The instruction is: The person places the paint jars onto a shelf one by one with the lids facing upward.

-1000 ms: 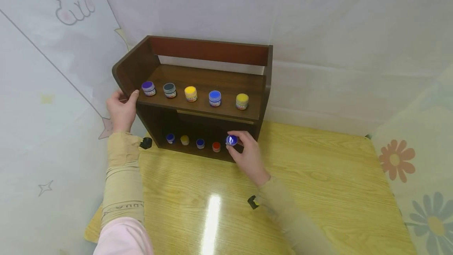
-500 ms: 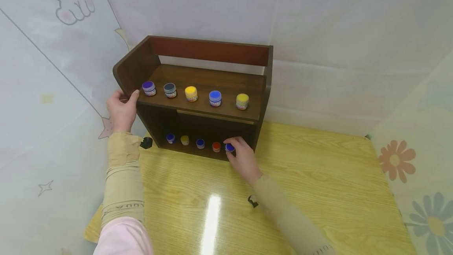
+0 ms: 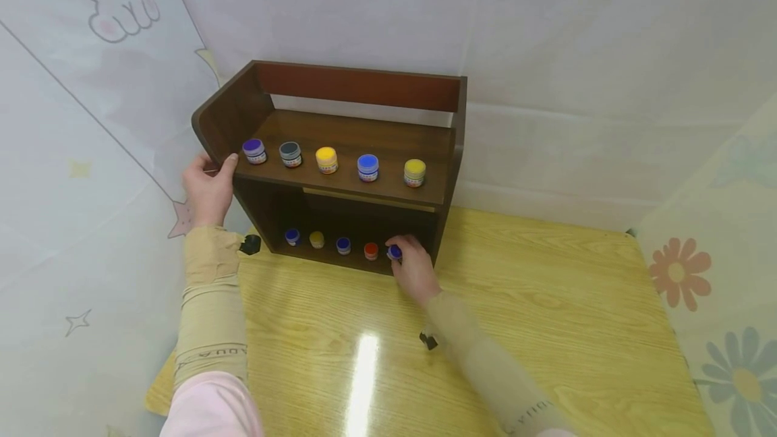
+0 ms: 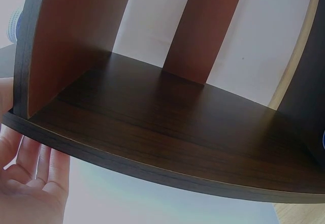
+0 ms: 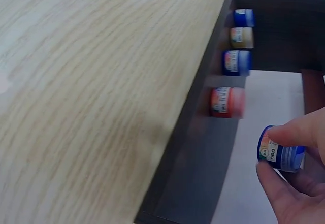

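My left hand (image 3: 208, 191) grips the front left corner of a dark brown two-tier shelf (image 3: 358, 123), thumb on the upper board's edge and several fingers (image 4: 56, 168) beyond the side panel. My right hand (image 3: 417, 272) pinches a small blue paint jar (image 5: 279, 152) between thumb and finger at the right end of the lower tier. The jar is tilted in the right wrist view; whether it touches the board I cannot tell. Left of it, along the lower front, stand a red jar (image 3: 371, 251), a blue jar (image 3: 343, 245), a yellow jar (image 3: 317, 240) and a dark blue jar (image 3: 292, 237).
Across the upper board runs a row of purple (image 3: 254, 151), dark grey (image 3: 291, 154), yellow-orange (image 3: 326, 160), blue (image 3: 367, 168) and yellow (image 3: 415, 172) jars. The shelf stands on a wood-grain table (image 3: 546, 302), against a pale covered wall (image 3: 577, 86).
My right hand has lowered the blue jar slightly, and it now sits level with the row on the lower tier. My left hand has kept its grip on the shelf corner.
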The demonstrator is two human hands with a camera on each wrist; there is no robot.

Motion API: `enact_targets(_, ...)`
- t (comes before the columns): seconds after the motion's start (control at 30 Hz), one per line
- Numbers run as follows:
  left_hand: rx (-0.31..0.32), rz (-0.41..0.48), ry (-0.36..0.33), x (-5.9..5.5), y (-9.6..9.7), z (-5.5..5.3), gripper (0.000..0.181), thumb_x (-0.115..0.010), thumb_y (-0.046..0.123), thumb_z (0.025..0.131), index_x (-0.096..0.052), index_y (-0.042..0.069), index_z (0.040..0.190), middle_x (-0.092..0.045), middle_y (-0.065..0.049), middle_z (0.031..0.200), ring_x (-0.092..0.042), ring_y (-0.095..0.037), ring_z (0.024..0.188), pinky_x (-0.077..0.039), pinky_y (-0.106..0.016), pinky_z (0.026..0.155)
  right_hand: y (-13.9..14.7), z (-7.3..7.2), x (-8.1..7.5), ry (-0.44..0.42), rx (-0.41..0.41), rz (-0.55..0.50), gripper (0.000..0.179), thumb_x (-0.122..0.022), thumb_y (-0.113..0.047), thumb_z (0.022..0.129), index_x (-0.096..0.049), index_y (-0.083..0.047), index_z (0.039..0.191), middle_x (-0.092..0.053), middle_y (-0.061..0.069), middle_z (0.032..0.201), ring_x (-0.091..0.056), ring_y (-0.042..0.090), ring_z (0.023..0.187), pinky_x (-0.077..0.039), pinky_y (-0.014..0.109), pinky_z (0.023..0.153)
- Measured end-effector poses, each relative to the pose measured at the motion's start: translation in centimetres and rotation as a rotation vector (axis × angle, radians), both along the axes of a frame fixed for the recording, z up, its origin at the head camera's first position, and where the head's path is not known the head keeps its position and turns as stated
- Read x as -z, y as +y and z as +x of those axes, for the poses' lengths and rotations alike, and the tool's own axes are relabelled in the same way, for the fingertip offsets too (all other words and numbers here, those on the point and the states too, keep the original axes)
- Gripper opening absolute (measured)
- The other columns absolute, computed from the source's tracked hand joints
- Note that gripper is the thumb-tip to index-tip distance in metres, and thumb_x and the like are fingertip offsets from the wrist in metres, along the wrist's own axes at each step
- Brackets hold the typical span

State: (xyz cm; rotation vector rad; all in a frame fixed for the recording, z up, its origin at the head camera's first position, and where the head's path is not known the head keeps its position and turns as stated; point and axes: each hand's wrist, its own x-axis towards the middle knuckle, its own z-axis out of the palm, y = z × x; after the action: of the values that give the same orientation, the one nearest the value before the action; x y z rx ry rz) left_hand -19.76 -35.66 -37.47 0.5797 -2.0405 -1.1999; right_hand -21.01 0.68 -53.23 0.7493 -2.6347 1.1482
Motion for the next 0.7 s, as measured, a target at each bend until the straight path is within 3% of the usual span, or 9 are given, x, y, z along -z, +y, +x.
enact_targets(0.17, -0.001, -0.006, -0.008, -0.1, 0.0, 0.0, 0.046, -0.067, 0.041, 0.098, -0.065, -0.001, 0.115, -0.059, 0.002, 0.097, -0.054, -0.007, 0.087, -0.046, -0.023, 0.075, -0.3, -0.4, 1.0, 0.049, 0.031, 0.032, 0.031, -0.072, 0.008, 0.088, -0.067, -0.001, 0.117, -0.063, 0.016, 0.111, -0.066, 0.032, 0.100, -0.057, 0.042, 0.088)
enact_targets(0.43, 0.005, -0.001, 0.009, 0.0, -0.1, 0.0, 0.044, -0.068, 0.040, 0.097, -0.066, -0.001, 0.114, -0.059, 0.002, 0.095, -0.054, -0.007, 0.085, -0.046, -0.023, 0.074, -0.7, -1.1, 3.0, 0.049, 0.076, 0.109, 0.044, -0.073, 0.014, 0.079, -0.061, 0.000, 0.118, -0.061, 0.020, 0.111, -0.065, 0.036, 0.099, -0.056, 0.045, 0.087)
enact_targets(0.7, 0.003, -0.006, 0.008, 0.0, -0.1, -0.1, 0.045, -0.068, 0.040, 0.097, -0.066, -0.001, 0.114, -0.059, 0.002, 0.095, -0.054, -0.007, 0.085, -0.046, -0.022, 0.074, -0.9, -1.6, 5.0, 0.107, 0.101, 0.113, 0.047, -0.072, 0.015, 0.075, -0.058, 0.002, 0.118, -0.060, 0.021, 0.108, -0.065, 0.037, 0.092, -0.057, 0.047, 0.080)
